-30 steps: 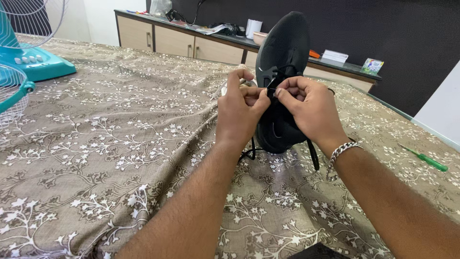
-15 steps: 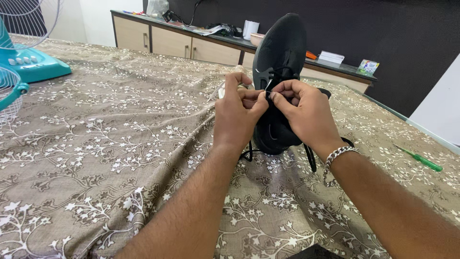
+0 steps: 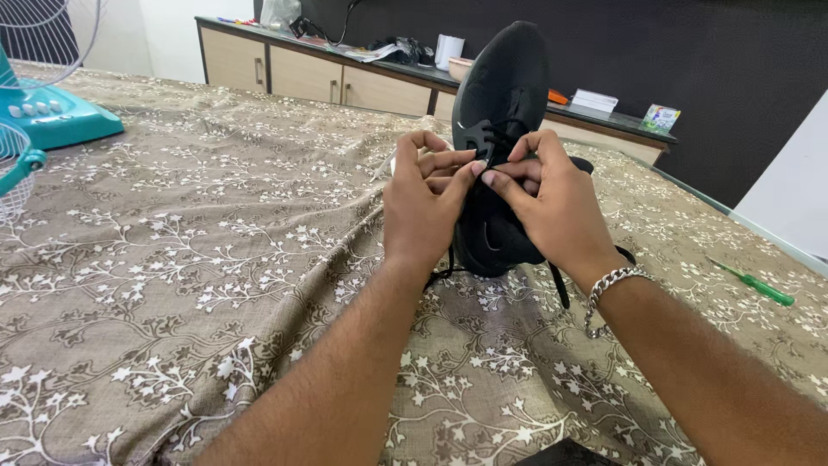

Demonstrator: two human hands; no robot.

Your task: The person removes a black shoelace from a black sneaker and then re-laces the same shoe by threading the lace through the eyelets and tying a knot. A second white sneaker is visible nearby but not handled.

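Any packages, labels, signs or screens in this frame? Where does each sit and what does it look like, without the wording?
Small printed card or packet: on the dark counter at the back right, upright, roughly rectangular, green, white and blue.
White box or stack of paper: on the same counter, left of the card, flat and rectangular.
No screen or sign shows.
Both hands, left hand and right hand, are on the black shoe, which bears no readable label.

Both forearms were bare, with no sleeves showing. A silver chain bracelet (image 3: 611,289) of chunky links hung on the right wrist.
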